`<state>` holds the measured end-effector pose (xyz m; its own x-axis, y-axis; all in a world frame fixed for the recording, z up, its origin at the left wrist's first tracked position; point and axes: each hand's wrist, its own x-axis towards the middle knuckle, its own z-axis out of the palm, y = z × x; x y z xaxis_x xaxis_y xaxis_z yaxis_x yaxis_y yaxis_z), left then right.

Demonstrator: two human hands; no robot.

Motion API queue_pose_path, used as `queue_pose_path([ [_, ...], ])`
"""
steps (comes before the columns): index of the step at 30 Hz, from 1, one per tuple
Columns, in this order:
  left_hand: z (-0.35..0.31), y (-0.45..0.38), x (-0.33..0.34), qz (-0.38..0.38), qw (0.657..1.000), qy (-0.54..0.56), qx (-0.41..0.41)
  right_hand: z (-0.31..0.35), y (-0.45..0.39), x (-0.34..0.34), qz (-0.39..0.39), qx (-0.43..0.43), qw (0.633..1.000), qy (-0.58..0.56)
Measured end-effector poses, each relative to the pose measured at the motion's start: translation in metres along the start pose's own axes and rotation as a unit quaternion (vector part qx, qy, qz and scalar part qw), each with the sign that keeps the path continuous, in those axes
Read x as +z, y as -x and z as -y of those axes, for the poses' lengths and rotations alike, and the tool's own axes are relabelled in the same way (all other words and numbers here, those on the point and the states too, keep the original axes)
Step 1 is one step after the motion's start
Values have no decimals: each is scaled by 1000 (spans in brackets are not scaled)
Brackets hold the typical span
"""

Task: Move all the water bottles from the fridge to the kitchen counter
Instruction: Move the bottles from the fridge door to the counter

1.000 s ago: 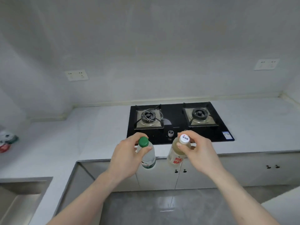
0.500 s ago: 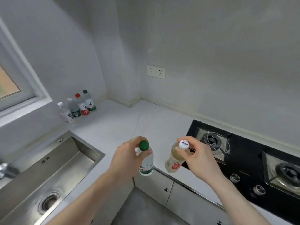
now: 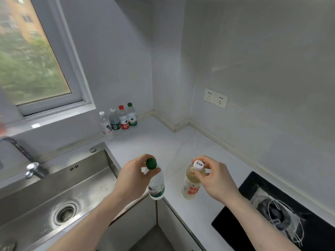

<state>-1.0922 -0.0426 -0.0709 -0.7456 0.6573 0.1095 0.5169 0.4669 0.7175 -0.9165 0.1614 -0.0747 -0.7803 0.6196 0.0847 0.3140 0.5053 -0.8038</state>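
Bottles hang from both hands above the worktop (image 3: 181,142) edge. Left hand (image 3: 134,178) has its fingers (image 3: 145,158) curled round the neck of a clear bottle (image 3: 156,187) with a green cap (image 3: 151,163). Right hand (image 3: 215,180) pinches the white cap (image 3: 198,165) of a yellowish bottle (image 3: 192,185). Four bottles (image 3: 118,120) stand in a row under the window (image 3: 32,57), beside the sink (image 3: 54,196). Right of the hands lies a hob (image 3: 282,214).

bare counter (image 3: 174,142) ahead, four bottles (image 3: 118,119) in corner
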Motion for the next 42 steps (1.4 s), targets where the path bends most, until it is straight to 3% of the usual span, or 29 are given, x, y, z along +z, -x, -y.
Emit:
queue_pose_path([
  [9,42,-86,-21,-20,999,-21,-22,6,-103,47,28,-6,1000,12],
  [27,151,-319,-49,51,993,-109,19,33,-318,150,3,63,997,34],
  [42,159,-476,-30,109,960,-255,45,20,-474,179,30,76,994,76],
])
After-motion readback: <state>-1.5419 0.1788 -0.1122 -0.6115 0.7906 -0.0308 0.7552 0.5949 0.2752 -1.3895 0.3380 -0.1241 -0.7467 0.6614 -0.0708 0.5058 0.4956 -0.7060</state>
